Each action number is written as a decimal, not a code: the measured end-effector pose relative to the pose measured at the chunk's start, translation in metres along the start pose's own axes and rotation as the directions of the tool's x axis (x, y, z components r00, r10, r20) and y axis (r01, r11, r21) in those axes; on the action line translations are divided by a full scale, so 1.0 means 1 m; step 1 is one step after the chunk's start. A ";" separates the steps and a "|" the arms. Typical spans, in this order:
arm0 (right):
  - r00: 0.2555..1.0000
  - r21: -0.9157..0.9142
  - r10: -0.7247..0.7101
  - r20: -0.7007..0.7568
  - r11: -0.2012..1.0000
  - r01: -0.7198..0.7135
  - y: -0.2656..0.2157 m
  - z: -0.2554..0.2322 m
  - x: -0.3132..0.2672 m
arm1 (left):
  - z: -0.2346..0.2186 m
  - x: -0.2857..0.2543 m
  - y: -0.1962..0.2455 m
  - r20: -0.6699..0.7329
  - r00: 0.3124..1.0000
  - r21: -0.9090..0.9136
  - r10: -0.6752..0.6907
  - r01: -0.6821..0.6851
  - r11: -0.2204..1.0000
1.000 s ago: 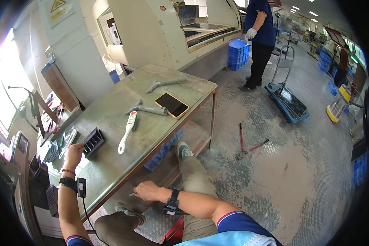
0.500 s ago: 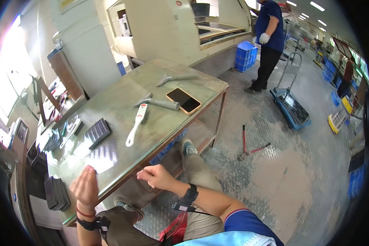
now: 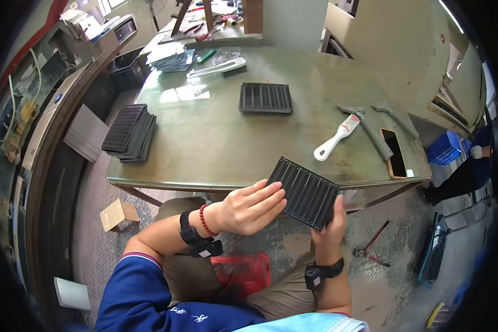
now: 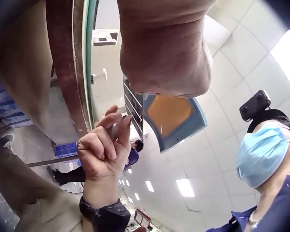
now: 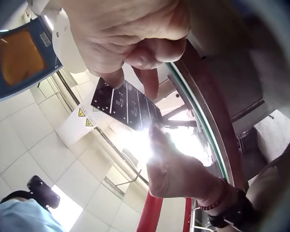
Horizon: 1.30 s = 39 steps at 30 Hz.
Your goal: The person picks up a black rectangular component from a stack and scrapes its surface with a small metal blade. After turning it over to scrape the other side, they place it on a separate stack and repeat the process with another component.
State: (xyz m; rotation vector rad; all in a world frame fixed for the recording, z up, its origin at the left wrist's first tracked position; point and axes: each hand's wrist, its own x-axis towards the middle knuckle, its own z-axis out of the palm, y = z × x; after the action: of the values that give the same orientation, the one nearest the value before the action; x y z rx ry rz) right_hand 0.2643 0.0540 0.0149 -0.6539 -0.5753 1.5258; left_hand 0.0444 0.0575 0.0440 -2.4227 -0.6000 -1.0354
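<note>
In the head view, a black slotted panel [image 3: 304, 192] is tilted in front of the table. My right hand [image 3: 330, 224] grips its lower right corner; my left hand [image 3: 252, 210] lays nearly straight fingers on its left edge, thumb hidden. The right wrist view has the panel [image 5: 128, 104] below my right hand [image 5: 135, 36], with my left hand [image 5: 179, 171] at its edge. In the left wrist view, my right hand [image 4: 104, 150] has a small grey item between finger and thumb, and my left hand [image 4: 164, 48] shows no fingers.
On the table [image 3: 205, 144] are another black panel [image 3: 265, 98], a stack of black panels [image 3: 128, 134] at left, a white-handled brush [image 3: 337, 137], grey-handled scrapers and a phone [image 3: 393, 154]. A red-handled tool [image 3: 372, 243] lies on the floor; a person stands at right.
The head view has turned left. Both hands, apart and off any panel half a second ago, are now at one black panel. The other panel still lies on the table.
</note>
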 end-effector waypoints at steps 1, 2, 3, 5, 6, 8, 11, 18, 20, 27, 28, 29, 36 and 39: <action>0.999 -0.051 -0.024 0.046 0.998 0.026 0.003 -0.007 0.003 | 0.004 -0.006 0.000 -0.018 1.000 -0.007 0.002 -0.002 1.000; 0.999 -0.056 -0.010 0.040 0.998 0.013 0.006 -0.009 0.003 | 0.004 -0.008 0.001 -0.013 1.000 -0.012 -0.012 0.012 1.000; 0.999 -0.093 -0.045 0.019 0.995 0.046 0.008 -0.010 0.003 | 0.003 -0.008 0.001 -0.006 1.000 -0.010 -0.015 0.014 1.000; 0.997 -0.135 -0.071 -0.007 0.988 0.069 0.012 -0.015 0.005 | 0.001 -0.009 0.001 -0.001 1.000 -0.015 -0.020 0.020 1.000; 0.995 -0.219 -0.088 -0.040 0.973 0.077 0.015 -0.020 0.008 | 0.001 -0.010 0.001 0.003 1.000 -0.022 -0.028 0.028 0.999; 0.991 -0.304 -0.105 -0.081 0.950 0.075 0.016 -0.024 0.011 | 0.000 -0.012 0.001 -0.005 1.000 -0.054 -0.029 0.028 0.998; 0.999 -0.361 -0.013 -0.037 0.933 -0.001 0.001 -0.030 0.009 | -0.002 -0.011 0.003 -0.023 0.996 -0.163 -0.086 0.082 0.983; 0.955 -0.546 0.223 0.198 0.834 -0.081 -0.005 -0.038 0.014 | -0.022 -0.003 0.005 0.146 0.791 -0.448 -0.594 0.588 0.673; 0.919 -0.570 0.306 0.248 0.814 -0.117 -0.007 -0.036 0.014 | -0.019 -0.011 0.012 0.489 0.544 -0.636 -0.682 0.758 0.148; 0.794 -0.639 0.546 0.266 0.717 -0.279 0.000 -0.023 0.009 | 0.001 -0.036 0.043 0.908 0.419 -0.286 -0.016 0.591 -0.754; 0.786 -0.658 0.559 0.264 0.700 -0.277 0.001 -0.021 0.009 | 0.006 -0.040 0.050 0.914 0.405 -0.281 -0.020 0.598 -0.751; 0.777 -0.677 0.572 0.263 0.683 -0.274 0.002 -0.020 0.009 | 0.007 -0.041 0.056 0.917 0.394 -0.306 -0.057 0.607 -0.734; 0.974 -0.782 0.177 0.141 0.623 0.000 0.003 -0.020 0.008 | 0.013 -0.052 0.062 0.887 0.400 -0.440 -0.229 0.587 -0.680; 0.981 -0.853 0.107 0.164 0.514 0.086 0.003 -0.033 0.011 | 0.013 -0.053 0.062 0.888 0.364 -0.449 -0.282 0.548 -0.706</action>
State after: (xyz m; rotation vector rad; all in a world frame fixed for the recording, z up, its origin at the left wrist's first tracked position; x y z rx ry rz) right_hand 0.2853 0.0637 -0.0111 -1.2711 -1.5521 1.2392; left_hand 0.0526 0.0029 -0.0172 -3.2499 -2.5328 -2.7743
